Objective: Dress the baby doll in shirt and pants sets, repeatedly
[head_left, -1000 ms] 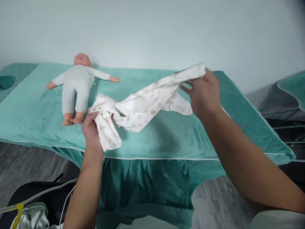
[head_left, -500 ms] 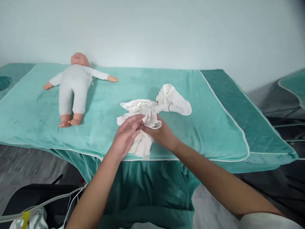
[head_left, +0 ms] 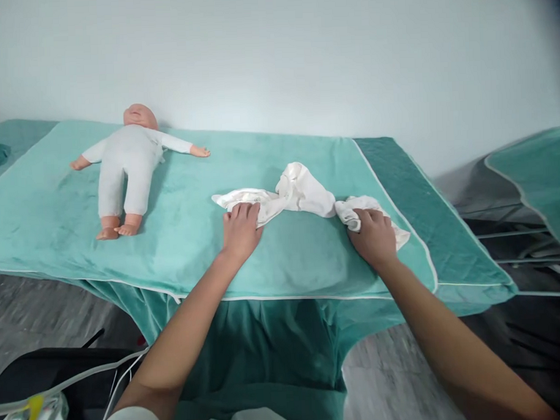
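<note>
Crumpled small white baby clothes lie on the green velvety bed cover. My left hand presses down on their left part, its fingers curled over the fabric. Farther right, my right hand is closed on a separate bunched white baby garment, resting on the cover near its right edge. The palms and thumbs are mostly hidden. A baby doll in a white suit lies on its back to the left, apart from both hands.
A pale wall stands behind the bed. At the lower left are a black seat and a clear plastic bag with a yellow band. A metal rack and another green cover are at the right.
My hands were together around a bunched white garment. Now they are apart: the right has carried one garment to the right, while the left lies on the other clothes.
</note>
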Demonstrator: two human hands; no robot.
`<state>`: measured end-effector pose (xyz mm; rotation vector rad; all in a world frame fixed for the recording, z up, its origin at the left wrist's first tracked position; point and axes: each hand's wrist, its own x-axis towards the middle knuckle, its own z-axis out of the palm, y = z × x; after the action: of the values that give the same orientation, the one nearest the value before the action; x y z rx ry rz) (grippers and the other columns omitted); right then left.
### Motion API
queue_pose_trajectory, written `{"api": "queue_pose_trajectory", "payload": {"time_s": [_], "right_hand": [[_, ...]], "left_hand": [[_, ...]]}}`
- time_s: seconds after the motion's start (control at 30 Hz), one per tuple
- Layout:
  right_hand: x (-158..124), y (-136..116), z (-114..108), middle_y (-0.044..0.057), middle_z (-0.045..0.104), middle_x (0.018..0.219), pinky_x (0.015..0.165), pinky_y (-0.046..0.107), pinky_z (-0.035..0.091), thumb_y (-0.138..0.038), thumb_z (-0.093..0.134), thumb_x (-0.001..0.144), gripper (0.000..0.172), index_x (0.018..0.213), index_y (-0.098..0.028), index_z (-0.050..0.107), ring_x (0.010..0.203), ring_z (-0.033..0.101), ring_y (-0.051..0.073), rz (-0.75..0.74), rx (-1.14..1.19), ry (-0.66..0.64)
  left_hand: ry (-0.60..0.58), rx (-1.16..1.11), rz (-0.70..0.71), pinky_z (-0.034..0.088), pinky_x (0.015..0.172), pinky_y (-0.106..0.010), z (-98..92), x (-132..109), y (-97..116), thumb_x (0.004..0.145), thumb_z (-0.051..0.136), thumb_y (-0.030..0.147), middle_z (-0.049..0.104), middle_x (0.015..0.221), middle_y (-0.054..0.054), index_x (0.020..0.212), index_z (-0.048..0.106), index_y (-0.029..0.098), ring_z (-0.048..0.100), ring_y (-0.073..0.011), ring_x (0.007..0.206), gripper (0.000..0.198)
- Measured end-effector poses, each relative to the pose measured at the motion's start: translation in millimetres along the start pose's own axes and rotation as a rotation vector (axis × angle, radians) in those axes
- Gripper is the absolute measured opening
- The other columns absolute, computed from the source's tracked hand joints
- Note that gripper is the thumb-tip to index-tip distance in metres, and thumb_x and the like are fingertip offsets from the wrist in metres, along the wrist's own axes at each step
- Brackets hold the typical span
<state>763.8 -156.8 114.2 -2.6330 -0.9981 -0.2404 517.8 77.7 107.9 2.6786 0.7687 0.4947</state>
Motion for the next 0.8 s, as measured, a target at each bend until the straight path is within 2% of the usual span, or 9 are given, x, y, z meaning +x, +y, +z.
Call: {"api": "queue_pose_trajectory", "payload": {"time_s": [0.13,0.23,0.37,0.43,0.47,0.53,0.6,0.7,0.8], "right_hand": [[-5,-7,5,0.025,0.050,0.158,0.099,0.074,0.049,-0.040,0.055,0.091,0.062,0.149,-0.020,0.057,0.136,0.051,0.054,0.034,-0.095,-0.244],[-2,-35,-9,0.024,0.041,0.166,0.114,0.076,0.039,-0.050,0.065,0.088,0.077,0.156,-0.020,0.048,0.149,0.041,0.052,-0.071,-0.024,-0.204],[19,-102,-29,0.020,0.047,0.163,0.123,0.063,0.037,-0.054,0.065,0.093,0.073,0.157,-0.023,0.045,0.153,0.043,0.039,-0.415,0.391,-0.004],[37,-141,-42,0.015,0.047,0.165,0.125,0.057,0.037,-0.054,0.064,0.096,0.066,0.154,-0.026,0.050,0.156,0.040,0.035,-0.571,0.560,0.018],[45,-160,-50,0.012,0.051,0.163,0.123,0.054,0.039,-0.052,0.063,0.096,0.058,0.148,-0.027,0.056,0.154,0.042,0.034,-0.642,0.601,-0.030],[59,-192,-65,0.008,0.069,0.141,0.109,0.047,0.048,-0.045,0.059,0.098,0.036,0.128,-0.027,0.068,0.133,0.061,0.032,-0.724,0.608,-0.172],[66,-217,-79,0.005,0.078,0.110,0.088,0.039,0.050,-0.038,0.057,0.097,0.022,0.106,-0.026,0.073,0.102,0.069,0.027,-0.716,0.545,-0.227],[67,-244,-95,0.001,0.070,0.081,0.069,0.032,0.039,-0.036,0.060,0.093,0.016,0.085,-0.023,0.066,0.075,0.061,0.021,-0.685,0.493,-0.138],[57,-265,-107,0.000,0.064,0.075,0.065,0.031,0.034,-0.034,0.061,0.090,0.012,0.084,-0.024,0.062,0.069,0.054,0.018,-0.713,0.554,-0.077]], "left_hand": [[0.040,-0.033,-0.005,0.044,0.104,-0.049,-9.7,21,-5,0.094,0.056,0.012,0.075,0.126,-0.017,0.133,0.067,0.019,0.065,-0.0348,0.122,0.042],[0.205,-0.265,-0.075,0.048,0.096,-0.042,-33.2,33,-12,0.098,0.051,0.018,0.079,0.117,-0.014,0.123,0.073,0.018,0.071,-0.0315,0.108,0.033],[0.356,-0.613,0.022,0.049,0.090,-0.031,-88.3,37,-4,0.095,0.061,0.024,0.080,0.101,-0.004,0.109,0.077,0.021,0.070,-0.0238,0.094,0.022],[0.360,-0.762,0.072,0.050,0.093,-0.030,-121.8,32,7,0.090,0.069,0.023,0.079,0.099,-0.002,0.102,0.079,0.021,0.070,-0.0231,0.095,0.015],[0.355,-0.816,0.077,0.050,0.096,-0.030,-138.6,28,13,0.087,0.073,0.021,0.079,0.100,-0.001,0.100,0.079,0.021,0.069,-0.0237,0.099,0.014],[0.367,-0.872,0.061,0.049,0.100,-0.030,-169.4,18,20,0.083,0.077,0.017,0.077,0.100,-0.002,0.097,0.079,0.020,0.069,-0.0250,0.105,0.015],[0.399,-0.881,0.034,0.050,0.102,-0.031,-193.6,8,20,0.081,0.078,0.013,0.075,0.099,-0.002,0.097,0.077,0.020,0.067,-0.0260,0.110,0.018],[0.439,-0.882,0.013,0.051,0.102,-0.034,-211.7,-3,8,0.080,0.079,0.012,0.071,0.103,-0.004,0.099,0.073,0.022,0.064,-0.0284,0.122,0.022],[0.385,-0.724,0.075,0.052,0.100,-0.035,-208.3,-8,-6,0.077,0.082,0.018,0.069,0.110,-0.004,0.102,0.071,0.024,0.061,-0.0310,0.125,0.028]]}}
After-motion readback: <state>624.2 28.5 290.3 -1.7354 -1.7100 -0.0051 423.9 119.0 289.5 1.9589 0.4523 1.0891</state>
